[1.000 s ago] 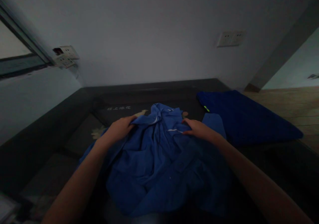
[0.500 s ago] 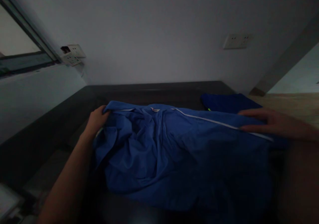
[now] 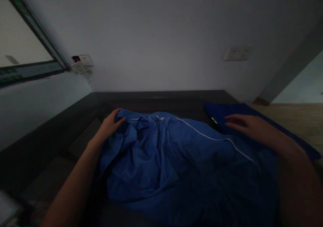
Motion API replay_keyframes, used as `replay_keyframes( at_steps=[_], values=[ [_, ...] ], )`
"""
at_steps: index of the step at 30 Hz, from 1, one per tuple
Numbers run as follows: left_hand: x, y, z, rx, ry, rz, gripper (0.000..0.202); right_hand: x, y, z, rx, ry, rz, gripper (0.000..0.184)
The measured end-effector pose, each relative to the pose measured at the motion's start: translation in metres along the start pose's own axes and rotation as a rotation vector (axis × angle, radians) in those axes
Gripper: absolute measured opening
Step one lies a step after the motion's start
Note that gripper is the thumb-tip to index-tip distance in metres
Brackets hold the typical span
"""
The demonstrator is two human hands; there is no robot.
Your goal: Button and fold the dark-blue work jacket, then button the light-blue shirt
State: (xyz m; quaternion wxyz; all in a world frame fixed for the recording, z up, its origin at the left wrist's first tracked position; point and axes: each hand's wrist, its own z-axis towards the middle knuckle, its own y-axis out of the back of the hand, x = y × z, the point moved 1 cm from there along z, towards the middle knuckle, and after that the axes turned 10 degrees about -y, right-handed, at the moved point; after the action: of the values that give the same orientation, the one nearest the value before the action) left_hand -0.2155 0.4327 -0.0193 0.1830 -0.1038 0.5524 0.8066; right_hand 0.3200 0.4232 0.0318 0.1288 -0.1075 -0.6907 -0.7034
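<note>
A blue garment (image 3: 171, 159) with thin white piping lies spread and wrinkled across a dark table (image 3: 75, 126). My left hand (image 3: 111, 123) pinches the garment's far left corner, fingers closed on the cloth. My right hand (image 3: 248, 126) hovers over the garment's right end with its fingers stretched out and apart, holding nothing. Behind that hand lies a darker blue folded cloth (image 3: 227, 111) with a small green tag.
A pale wall runs behind the table, with a socket plate (image 3: 238, 53) at right and two more sockets (image 3: 82, 63) at left. A window (image 3: 22, 52) sits at the far left. Wooden floor (image 3: 297, 119) shows to the right.
The bunched garment has been pulled apart and spread sideways. My left hand moved left with a corner. My right hand swept out right, let the cloth go and drew back a little.
</note>
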Motion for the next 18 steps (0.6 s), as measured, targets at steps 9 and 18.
replay_keyframes(
  at_steps=[9,18],
  values=[
    [-0.031,0.004,-0.001,-0.018,0.076,-0.007,0.056,0.102,-0.093,0.086,0.164,0.211,-0.017,0.034],
    [-0.033,0.019,-0.007,0.122,-0.095,0.113,0.038,0.14,-0.154,0.135,0.142,0.135,-0.013,0.042]
  ],
)
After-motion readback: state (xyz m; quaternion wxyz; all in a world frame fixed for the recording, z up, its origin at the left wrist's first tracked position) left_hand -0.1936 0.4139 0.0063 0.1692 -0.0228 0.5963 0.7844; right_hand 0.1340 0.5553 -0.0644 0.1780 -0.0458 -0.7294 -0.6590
